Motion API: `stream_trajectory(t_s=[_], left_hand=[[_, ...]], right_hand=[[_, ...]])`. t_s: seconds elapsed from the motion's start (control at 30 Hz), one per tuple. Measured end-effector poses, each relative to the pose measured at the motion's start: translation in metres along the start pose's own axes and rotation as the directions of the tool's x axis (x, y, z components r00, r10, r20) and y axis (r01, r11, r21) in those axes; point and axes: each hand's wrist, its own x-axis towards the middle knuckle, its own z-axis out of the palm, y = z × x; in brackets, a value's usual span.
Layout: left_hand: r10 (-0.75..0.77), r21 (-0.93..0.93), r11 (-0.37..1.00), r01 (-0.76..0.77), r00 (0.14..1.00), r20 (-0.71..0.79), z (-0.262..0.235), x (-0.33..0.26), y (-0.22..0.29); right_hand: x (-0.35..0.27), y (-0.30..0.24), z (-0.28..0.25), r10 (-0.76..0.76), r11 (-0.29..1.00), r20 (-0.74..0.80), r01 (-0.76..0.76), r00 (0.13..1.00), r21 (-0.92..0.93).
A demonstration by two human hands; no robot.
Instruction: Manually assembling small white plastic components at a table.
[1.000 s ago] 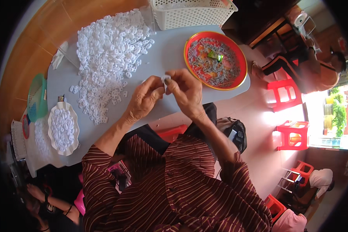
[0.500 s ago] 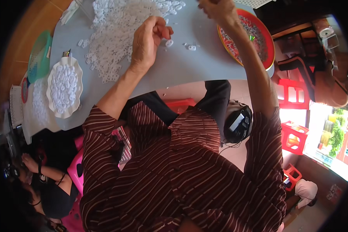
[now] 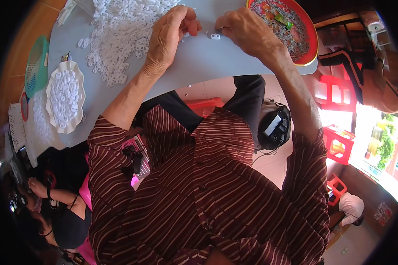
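Bringing right hand (image 3: 250, 34) nearer white piece (image 3: 215, 36)

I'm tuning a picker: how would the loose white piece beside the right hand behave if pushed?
The white piece looks like hard plastic, so it probably won't bend. Its small size and two holes suggest it is light. Lying flat on the smooth-looking gray table, it would likely slide rather than roll.

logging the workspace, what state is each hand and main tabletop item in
left hand: curled, grip unclear
right hand: bent, grip unclear
two-holed white piece: loose, lying on the grey table near the right hand
small white pieces: loose, heaped and spread out
scalloped white dish: filled with more white pieces
red round tray: holding scattered small grey parts
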Motion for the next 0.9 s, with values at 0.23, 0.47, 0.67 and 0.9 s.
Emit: stream_trajectory(t_s=[0.23, 0.47, 0.67, 0.9], left_hand=[[0.240, 0.604, 0.762, -0.234, 0.968, 0.072, -0.001, -0.001, 0.013], [0.408, 0.773, 0.517, -0.368, 0.900, 0.155, -0.018, 0.008, 0.012], [0.392, 0.841, 0.208, -0.500, 0.830, 0.396, -0.012, 0.003, 0.011], [0.392, 0.767, 0.281, -0.577, 0.799, 0.457, 0.018, 0.000, -0.003]], right_hand=[[0.005, -0.002, 0.006, -0.036, 0.983, 0.088, 0.051, 0.995, -0.177], [0.004, 0.002, -0.007, -0.142, 0.985, -0.111, 0.129, 0.984, -0.115], [0.004, -0.016, -0.025, 0.180, 0.984, 0.054, -0.179, 0.982, -0.021], [0.007, -0.014, -0.034, 0.095, 0.995, -0.006, -0.095, 0.995, 0.003]])
